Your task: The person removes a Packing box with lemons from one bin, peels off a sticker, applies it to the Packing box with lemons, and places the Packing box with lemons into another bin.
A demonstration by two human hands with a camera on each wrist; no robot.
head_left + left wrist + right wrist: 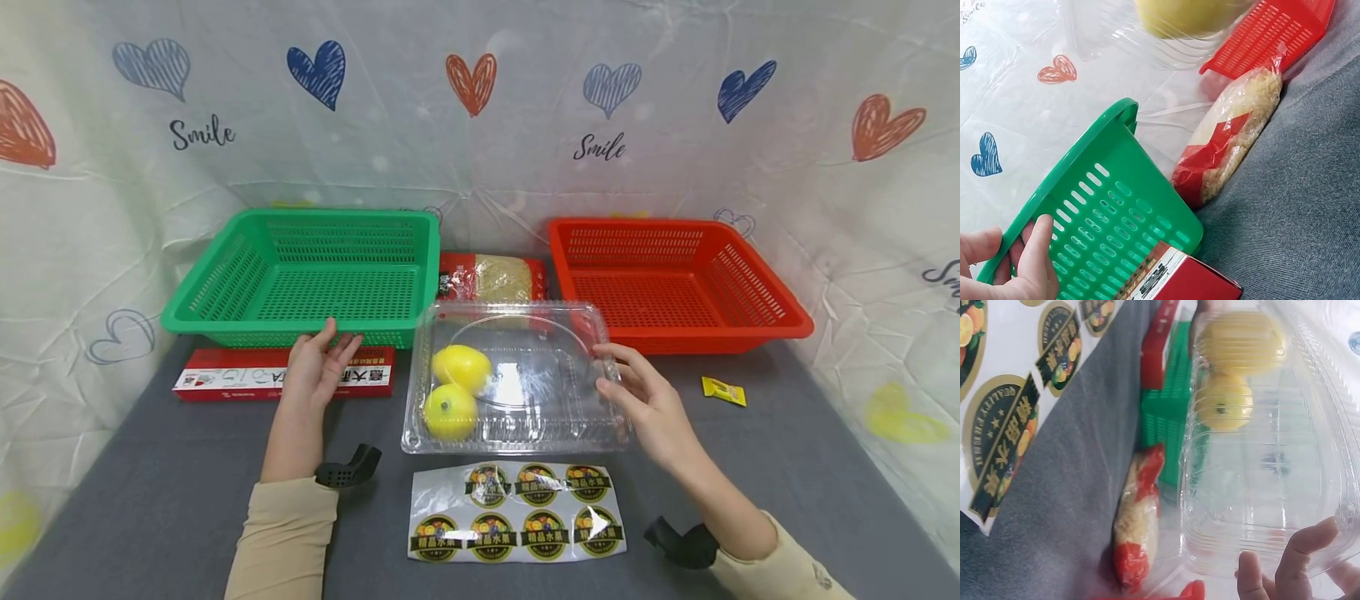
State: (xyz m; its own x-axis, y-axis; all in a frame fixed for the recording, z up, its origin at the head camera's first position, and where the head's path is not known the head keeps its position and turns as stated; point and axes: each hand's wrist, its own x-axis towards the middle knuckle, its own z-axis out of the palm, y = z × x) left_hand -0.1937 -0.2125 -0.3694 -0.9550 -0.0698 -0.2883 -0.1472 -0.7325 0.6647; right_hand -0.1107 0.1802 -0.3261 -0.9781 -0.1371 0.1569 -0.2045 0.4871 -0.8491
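Observation:
My right hand (652, 408) holds the right edge of a clear plastic clamshell box (540, 375), fingers and thumb at its rim. Inside, two yellow fruits (457, 387) lie together at the left end. The right wrist view shows the box (1266, 481) raised off the table. At the front rim of the green basket (300, 329), my left hand (315, 367) grips the edge. Its thumb is on the rim and its fingers lie against the outer wall in the left wrist view, beside the basket's slots (1104, 231).
A red basket (675, 342) stands at the back right. Between the baskets lies a red-and-clear food bag (495, 275). A long red-and-white box (232, 375) sits before the green basket. A sticker sheet (517, 512) lies in front, and a small yellow packet (723, 391) at right.

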